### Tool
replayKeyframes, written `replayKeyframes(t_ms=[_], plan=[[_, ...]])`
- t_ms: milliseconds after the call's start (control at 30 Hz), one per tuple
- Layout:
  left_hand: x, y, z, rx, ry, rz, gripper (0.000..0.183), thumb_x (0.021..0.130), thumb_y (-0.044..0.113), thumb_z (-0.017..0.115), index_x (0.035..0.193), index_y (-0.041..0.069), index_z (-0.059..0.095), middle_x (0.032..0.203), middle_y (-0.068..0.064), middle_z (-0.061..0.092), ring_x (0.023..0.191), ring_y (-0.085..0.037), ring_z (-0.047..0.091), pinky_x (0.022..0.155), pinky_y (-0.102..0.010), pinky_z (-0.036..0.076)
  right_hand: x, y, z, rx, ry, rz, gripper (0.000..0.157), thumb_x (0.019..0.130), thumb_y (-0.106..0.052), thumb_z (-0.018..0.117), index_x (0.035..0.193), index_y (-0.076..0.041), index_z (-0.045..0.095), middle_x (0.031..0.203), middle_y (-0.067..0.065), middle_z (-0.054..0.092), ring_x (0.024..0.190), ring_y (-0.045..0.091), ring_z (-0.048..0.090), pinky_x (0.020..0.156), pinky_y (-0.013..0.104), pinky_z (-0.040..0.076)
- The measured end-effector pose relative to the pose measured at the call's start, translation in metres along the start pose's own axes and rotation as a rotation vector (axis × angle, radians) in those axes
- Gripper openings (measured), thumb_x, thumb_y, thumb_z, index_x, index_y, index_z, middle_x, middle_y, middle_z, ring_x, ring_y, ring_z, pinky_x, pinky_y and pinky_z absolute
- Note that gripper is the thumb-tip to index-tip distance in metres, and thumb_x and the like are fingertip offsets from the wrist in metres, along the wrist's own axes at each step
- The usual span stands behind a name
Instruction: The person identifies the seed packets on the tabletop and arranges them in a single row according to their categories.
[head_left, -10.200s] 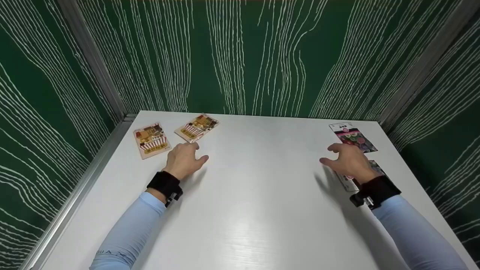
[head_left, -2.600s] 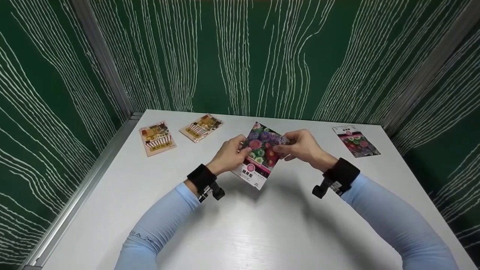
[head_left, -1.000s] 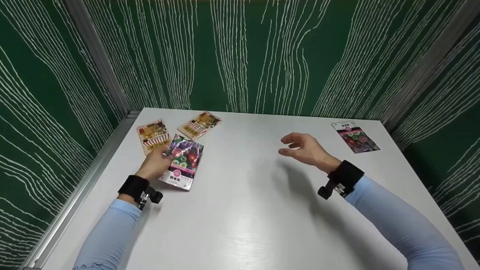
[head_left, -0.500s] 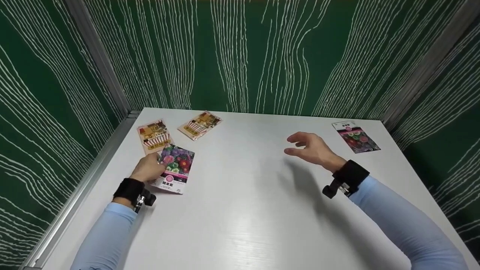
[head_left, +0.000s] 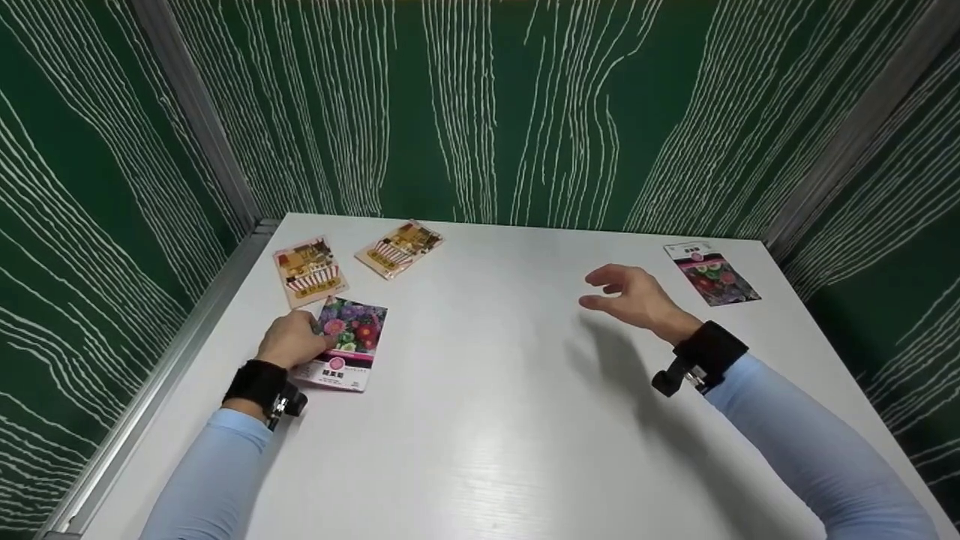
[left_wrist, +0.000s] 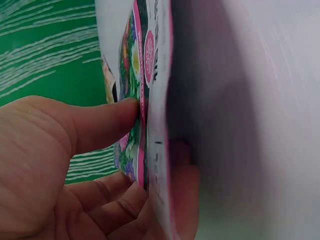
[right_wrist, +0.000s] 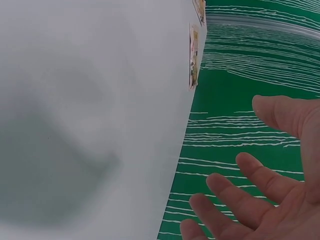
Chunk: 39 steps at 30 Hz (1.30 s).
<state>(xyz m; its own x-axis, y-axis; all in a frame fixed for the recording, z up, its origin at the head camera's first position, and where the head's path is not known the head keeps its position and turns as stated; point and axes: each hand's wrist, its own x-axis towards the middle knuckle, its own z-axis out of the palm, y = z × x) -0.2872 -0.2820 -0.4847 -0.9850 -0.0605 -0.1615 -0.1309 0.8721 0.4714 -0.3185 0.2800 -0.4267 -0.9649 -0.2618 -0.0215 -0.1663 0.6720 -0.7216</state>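
The flower packet (head_left: 352, 341) is lying low over the left side of the table (head_left: 480, 420), near a yellow packet (head_left: 311, 271). It is looking light, thin, bendable and perhaps slippery, so a side-edge grip is seeming best; the left hand (head_left: 292, 339) is pinching it there. The right hand (head_left: 634, 298) is hovering, fingers spread, holding nothing

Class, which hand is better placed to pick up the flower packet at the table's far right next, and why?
Probably the right hand: it is empty and nearer the far-right packet, while the left hand grips another flower packet.
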Motion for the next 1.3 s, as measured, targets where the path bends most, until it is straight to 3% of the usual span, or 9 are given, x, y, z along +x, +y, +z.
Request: replayKeyframes(t_ms=[233, 667, 867, 1300], plan=[[-0.009, 0.019, 0.006, 0.036, -0.006, -0.002, 0.055, 0.101, 0.038, 0.077, 0.128, -0.009, 0.070, 0.121, -0.031, 0.076, 0.103, -0.039, 0.070, 0.092, -0.055, 0.056, -0.002, 0.003, -0.001, -0.008, -0.010, 0.016, 0.056, 0.103, -0.033, 0.082, 0.147, -0.002, 0.067, 0.156, 0.025, 0.067, 0.147, 0.050, 0.060, 0.122, 0.063, 0.050], [-0.006, 0.043, 0.023, 0.097, 0.021, 0.053, 0.053, 0.096, 0.038, 0.083, 0.116, -0.010, 0.074, 0.113, -0.030, 0.079, 0.097, -0.038, 0.073, 0.089, -0.056, 0.060, 0.001, 0.009, 0.000, -0.014, -0.024, 0.037, 0.056, 0.103, -0.032, 0.081, 0.147, -0.001, 0.067, 0.157, 0.028, 0.065, 0.149, 0.052, 0.058, 0.124, 0.064, 0.048], [-0.004, 0.048, 0.028, 0.170, 0.071, 0.065, 0.052, 0.095, 0.038, 0.083, 0.113, -0.010, 0.077, 0.109, -0.030, 0.081, 0.094, -0.041, 0.076, 0.082, -0.060, 0.063, 0.001, 0.014, -0.002, -0.016, -0.026, 0.050, 0.058, 0.104, -0.034, 0.080, 0.149, -0.001, 0.066, 0.159, 0.030, 0.062, 0.150, 0.052, 0.056, 0.123, 0.063, 0.047], [-0.007, 0.051, 0.030, 0.210, 0.079, 0.049, 0.052, 0.095, 0.038, 0.086, 0.118, -0.008, 0.077, 0.112, -0.029, 0.081, 0.098, -0.044, 0.078, 0.084, -0.062, 0.064, 0.003, 0.024, -0.002, -0.031, 0.021, 0.100, 0.059, 0.104, -0.035, 0.079, 0.149, -0.001, 0.064, 0.157, 0.031, 0.063, 0.142, 0.050, 0.066, 0.115, 0.058, 0.055]])
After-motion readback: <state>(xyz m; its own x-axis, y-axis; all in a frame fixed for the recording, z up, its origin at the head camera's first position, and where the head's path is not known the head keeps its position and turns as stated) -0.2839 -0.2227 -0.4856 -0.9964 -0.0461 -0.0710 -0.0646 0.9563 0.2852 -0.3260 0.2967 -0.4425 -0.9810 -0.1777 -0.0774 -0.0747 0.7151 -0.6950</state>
